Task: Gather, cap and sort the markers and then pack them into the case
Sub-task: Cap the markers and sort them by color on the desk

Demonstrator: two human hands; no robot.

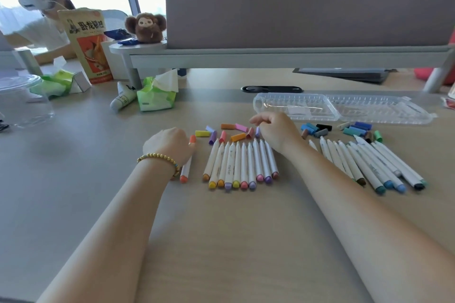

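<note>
My left hand (170, 145) holds an orange marker (186, 170) with an orange cap on its far tip. Beside it lies a row of several uncapped warm-coloured markers (240, 163), white barrels side by side. Loose caps (227, 131) in yellow, purple, orange and pink are scattered just beyond that row. My right hand (275, 130) hovers over these caps with curled fingers, near a lilac cap (257, 132); whether it grips it is unclear. Cool-coloured markers (369, 162) fan out at the right, with blue, black and green caps (354, 129) behind them. The clear plastic case (344, 108) lies open further back.
A green tissue pack (156, 96) and a white tube (123, 99) lie at the back left, near a snack bag (87, 44). A clear container (22, 103) stands at the far left. A grey shelf (270, 53) with a divider spans the back. Another person sits at far left.
</note>
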